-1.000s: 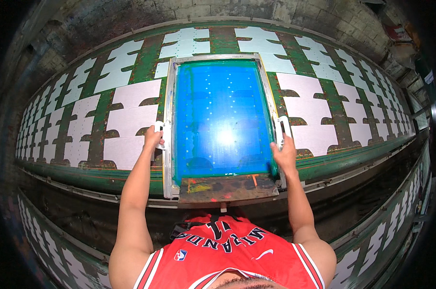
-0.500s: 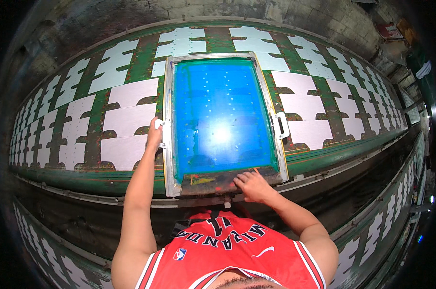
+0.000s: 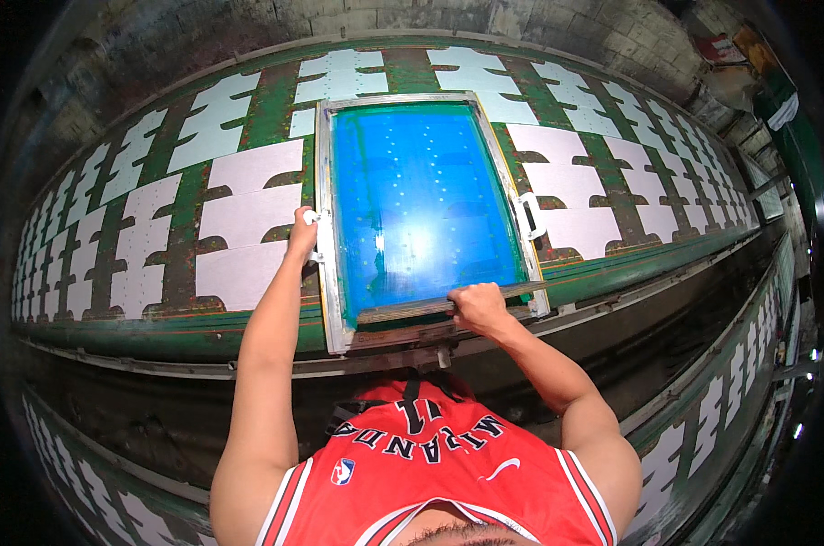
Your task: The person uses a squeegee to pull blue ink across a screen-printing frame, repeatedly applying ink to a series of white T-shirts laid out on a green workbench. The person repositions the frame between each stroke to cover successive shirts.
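Observation:
A screen-printing frame (image 3: 326,300) with a blue mesh (image 3: 421,200) lies on the long green table in front of me. Dotted lines run down the mesh. My left hand (image 3: 303,238) is closed around the white handle (image 3: 312,218) on the frame's left side. At the near end of the mesh, my right hand (image 3: 480,308) grips a long, dark squeegee (image 3: 398,310) near its middle. The squeegee lies crosswise, standing on edge, its lower side against or just above the mesh; contact is hard to judge. Another white handle (image 3: 531,217) sits on the frame's right side, untouched.
Pale cut panels (image 3: 250,214) lie in two rows along the green table (image 3: 185,328), on both sides of the frame and partly beneath it. A metal rail (image 3: 594,312) follows the near edge. A second table with panels (image 3: 703,446) stands behind me. A block wall (image 3: 412,18) rises beyond.
My right hand has tipped the squeegee up from lying flat at the near end and moved it slightly away from me onto the mesh. My left hand stays on the handle.

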A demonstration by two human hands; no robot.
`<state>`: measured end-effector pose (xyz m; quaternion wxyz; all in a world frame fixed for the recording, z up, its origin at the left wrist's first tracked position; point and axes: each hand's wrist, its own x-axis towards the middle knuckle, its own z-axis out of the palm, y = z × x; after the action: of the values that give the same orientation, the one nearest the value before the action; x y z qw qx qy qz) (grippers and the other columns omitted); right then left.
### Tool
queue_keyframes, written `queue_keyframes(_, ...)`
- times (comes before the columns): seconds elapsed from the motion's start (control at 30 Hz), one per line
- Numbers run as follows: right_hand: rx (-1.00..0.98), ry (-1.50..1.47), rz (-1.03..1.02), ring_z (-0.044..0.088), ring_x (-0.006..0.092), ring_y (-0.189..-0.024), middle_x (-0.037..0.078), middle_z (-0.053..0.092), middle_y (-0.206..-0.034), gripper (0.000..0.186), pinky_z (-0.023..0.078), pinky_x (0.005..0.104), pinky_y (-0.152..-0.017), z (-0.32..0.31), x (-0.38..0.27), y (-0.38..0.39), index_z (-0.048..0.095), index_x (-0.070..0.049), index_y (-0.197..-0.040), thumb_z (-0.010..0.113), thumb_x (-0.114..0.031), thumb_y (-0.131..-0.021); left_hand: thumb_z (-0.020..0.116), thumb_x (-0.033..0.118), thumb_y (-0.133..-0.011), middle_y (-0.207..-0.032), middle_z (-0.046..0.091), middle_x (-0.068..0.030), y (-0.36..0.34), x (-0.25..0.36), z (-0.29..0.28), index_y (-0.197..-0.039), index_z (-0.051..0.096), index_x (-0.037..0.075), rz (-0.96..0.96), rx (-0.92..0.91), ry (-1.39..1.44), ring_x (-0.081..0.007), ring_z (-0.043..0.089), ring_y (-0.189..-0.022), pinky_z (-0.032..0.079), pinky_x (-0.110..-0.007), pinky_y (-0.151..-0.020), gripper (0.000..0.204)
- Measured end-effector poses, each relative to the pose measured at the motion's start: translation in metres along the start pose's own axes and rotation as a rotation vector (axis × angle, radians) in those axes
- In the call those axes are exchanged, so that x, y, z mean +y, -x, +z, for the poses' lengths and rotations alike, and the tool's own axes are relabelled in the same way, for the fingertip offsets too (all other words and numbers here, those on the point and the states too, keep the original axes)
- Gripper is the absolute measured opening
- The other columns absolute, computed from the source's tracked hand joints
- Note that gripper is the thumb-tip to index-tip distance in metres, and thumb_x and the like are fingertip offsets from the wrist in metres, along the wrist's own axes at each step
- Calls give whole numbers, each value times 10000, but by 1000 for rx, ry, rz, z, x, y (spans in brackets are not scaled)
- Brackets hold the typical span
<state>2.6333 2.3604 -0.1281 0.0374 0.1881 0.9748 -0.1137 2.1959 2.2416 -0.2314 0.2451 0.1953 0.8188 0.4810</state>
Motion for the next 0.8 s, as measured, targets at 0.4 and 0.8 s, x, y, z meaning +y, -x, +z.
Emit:
queue_keyframes(0.4,174,44,-83,708,280,-809,74,705,-859,264,560,429,-667,33,8,44,675,-112,-870,757,-189,-632,504,70,-924,-1096,681,-251,4,5,1,-1369,429,178,7,49,-145,-394,676,-995,508,-485,-843,464)
queue_keyframes(0.8,381,42,-171,674,247,-855,50,648,-866,299,558,390,-717,29,46,-51,626,-99,-860,754,-132,-592,535,118,-934,-1078,689,-258,11,8,6,-1334,475,198,-18,134,-148,-415,668,-984,502,-496,-830,412)
